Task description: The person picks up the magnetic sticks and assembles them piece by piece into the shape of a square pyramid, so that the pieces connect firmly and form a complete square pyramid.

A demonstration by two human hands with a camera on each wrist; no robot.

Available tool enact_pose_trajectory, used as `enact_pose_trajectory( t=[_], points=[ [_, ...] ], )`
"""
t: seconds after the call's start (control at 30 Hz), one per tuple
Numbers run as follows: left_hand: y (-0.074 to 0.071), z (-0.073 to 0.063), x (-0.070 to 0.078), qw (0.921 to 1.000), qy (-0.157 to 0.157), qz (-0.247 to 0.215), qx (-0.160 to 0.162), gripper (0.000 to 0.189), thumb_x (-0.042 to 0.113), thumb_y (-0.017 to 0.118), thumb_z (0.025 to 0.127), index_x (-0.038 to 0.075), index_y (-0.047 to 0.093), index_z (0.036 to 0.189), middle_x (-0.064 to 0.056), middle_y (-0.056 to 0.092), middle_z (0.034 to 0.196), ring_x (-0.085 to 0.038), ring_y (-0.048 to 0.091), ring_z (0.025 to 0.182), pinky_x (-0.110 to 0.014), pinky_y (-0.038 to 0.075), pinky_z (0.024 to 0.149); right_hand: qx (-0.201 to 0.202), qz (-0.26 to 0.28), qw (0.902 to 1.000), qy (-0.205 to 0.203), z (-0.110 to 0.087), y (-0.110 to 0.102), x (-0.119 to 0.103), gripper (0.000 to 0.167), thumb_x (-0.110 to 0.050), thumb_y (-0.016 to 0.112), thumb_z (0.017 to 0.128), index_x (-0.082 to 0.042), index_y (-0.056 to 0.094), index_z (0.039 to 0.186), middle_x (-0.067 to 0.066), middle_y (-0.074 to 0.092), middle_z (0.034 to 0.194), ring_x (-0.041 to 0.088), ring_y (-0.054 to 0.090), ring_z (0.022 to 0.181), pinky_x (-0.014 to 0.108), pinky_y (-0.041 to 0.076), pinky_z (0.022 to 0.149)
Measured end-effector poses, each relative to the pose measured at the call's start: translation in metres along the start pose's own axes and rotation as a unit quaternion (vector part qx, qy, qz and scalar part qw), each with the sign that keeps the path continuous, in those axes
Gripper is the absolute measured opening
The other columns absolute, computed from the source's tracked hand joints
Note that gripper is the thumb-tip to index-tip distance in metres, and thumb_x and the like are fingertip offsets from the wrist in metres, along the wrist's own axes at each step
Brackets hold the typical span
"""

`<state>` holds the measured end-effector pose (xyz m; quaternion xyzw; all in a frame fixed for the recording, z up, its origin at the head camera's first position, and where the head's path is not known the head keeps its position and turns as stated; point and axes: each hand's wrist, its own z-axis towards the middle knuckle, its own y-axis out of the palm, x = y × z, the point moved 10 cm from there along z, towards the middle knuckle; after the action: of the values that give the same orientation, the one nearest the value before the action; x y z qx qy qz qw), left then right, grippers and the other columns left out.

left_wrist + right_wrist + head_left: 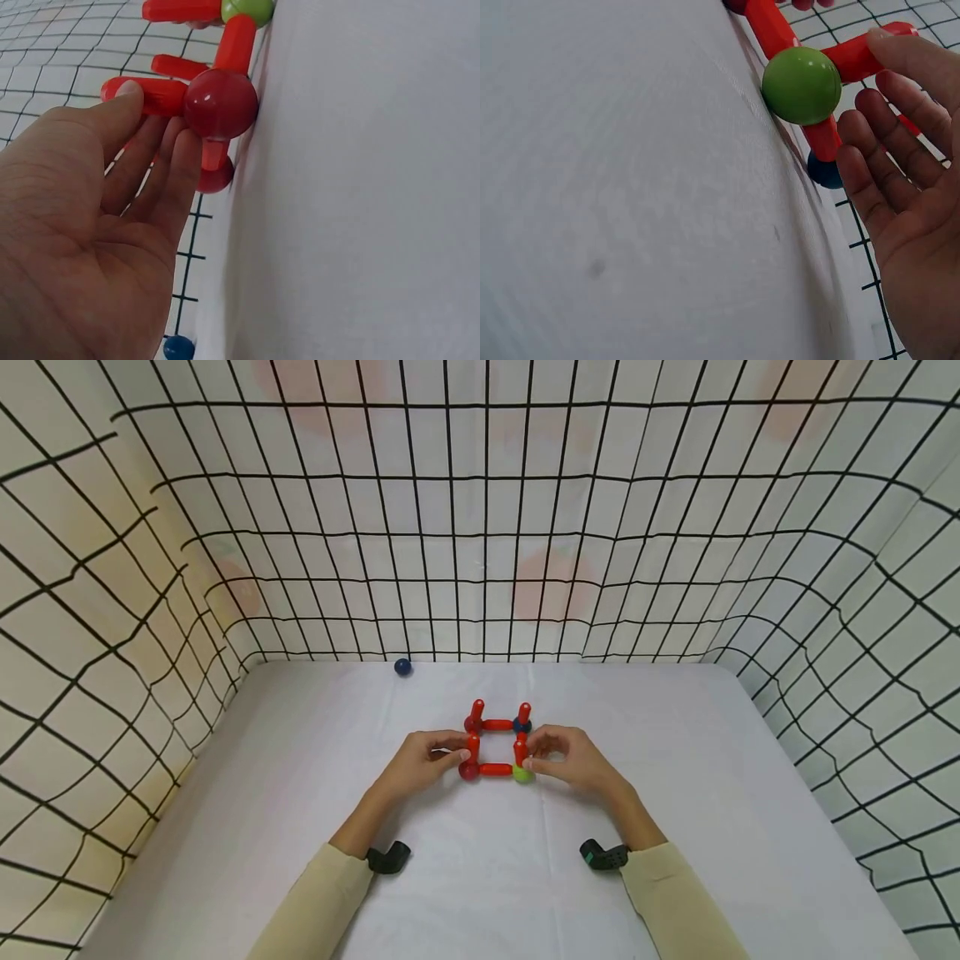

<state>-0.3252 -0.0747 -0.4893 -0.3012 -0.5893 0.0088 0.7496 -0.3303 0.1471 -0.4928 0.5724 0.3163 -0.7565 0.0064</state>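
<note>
A square frame of red rods and coloured balls stands on the white table between my two hands. Its corners are a red ball point(468, 770) at front left, a green ball point(801, 85) at front right, a second red ball point(472, 725) and a dark blue ball point(522, 726) behind. From each corner a short red rod points upward. With thumb and fingers, my left hand point(429, 760) pinches the front-left upright rod point(161, 96). My right hand point(568, 757) pinches the front-right upright rod point(853, 58) above the green ball. Part of the right side rod is hidden by fingers.
A loose dark blue ball point(402, 667) lies at the table's back edge, left of the frame. Black wire mesh point(480, 535) walls the back and both sides of the white-covered table point(645, 710). Each wrist wears a black band device point(388, 857).
</note>
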Motion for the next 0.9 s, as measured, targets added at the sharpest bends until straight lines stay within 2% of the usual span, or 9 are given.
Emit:
enact_pose_trajectory(
  t=[0.23, 0.53, 0.7, 0.9],
  points=[
    [0.002, 0.001, 0.006, 0.9994, 0.003, 0.027, 0.021, 0.031, 0.024, 0.073, 0.098, 0.014, 0.073, 0.127, 0.0, 0.076, 0.118, -0.015, 0.072, 0.103, -0.028, 0.06, 0.091, 0.007, -0.022, 0.9997, 0.006, 0.001, 0.003, -0.005, 0.021, -0.018, 0.077, 0.094, -0.013, 0.071, 0.114, 0.002, 0.071, 0.102, 0.018, 0.064, 0.092, 0.032, 0.057, 0.086],
    [0.006, 0.005, 0.007, 0.9965, 0.002, 0.059, 0.059, 0.029, 0.025, 0.074, 0.097, 0.013, 0.074, 0.124, 0.001, 0.077, 0.111, -0.013, 0.072, 0.093, -0.027, 0.061, 0.083, 0.024, -0.042, 0.9988, 0.012, 0.007, 0.011, -0.008, 0.025, -0.021, 0.074, 0.097, -0.011, 0.072, 0.119, 0.001, 0.07, 0.096, 0.016, 0.062, 0.09, 0.025, 0.055, 0.082],
    [0.006, 0.007, 0.009, 0.9959, 0.008, 0.059, 0.069, 0.028, 0.022, 0.073, 0.097, 0.011, 0.074, 0.123, 0.0, 0.077, 0.107, -0.011, 0.072, 0.089, -0.025, 0.061, 0.081, 0.027, -0.059, 0.9973, 0.033, 0.01, 0.015, -0.007, 0.026, -0.025, 0.071, 0.098, -0.012, 0.071, 0.121, -0.001, 0.069, 0.097, 0.016, 0.061, 0.092, 0.025, 0.053, 0.083],
    [0.009, 0.007, 0.008, 0.9953, 0.004, 0.066, 0.071, 0.028, 0.025, 0.072, 0.098, 0.012, 0.074, 0.123, 0.0, 0.077, 0.109, -0.01, 0.072, 0.088, -0.023, 0.06, 0.079, 0.028, -0.059, 0.9966, 0.049, 0.008, 0.015, -0.006, 0.028, -0.024, 0.07, 0.098, -0.009, 0.07, 0.122, 0.001, 0.068, 0.098, 0.017, 0.06, 0.093, 0.026, 0.053, 0.082]
  ],
)
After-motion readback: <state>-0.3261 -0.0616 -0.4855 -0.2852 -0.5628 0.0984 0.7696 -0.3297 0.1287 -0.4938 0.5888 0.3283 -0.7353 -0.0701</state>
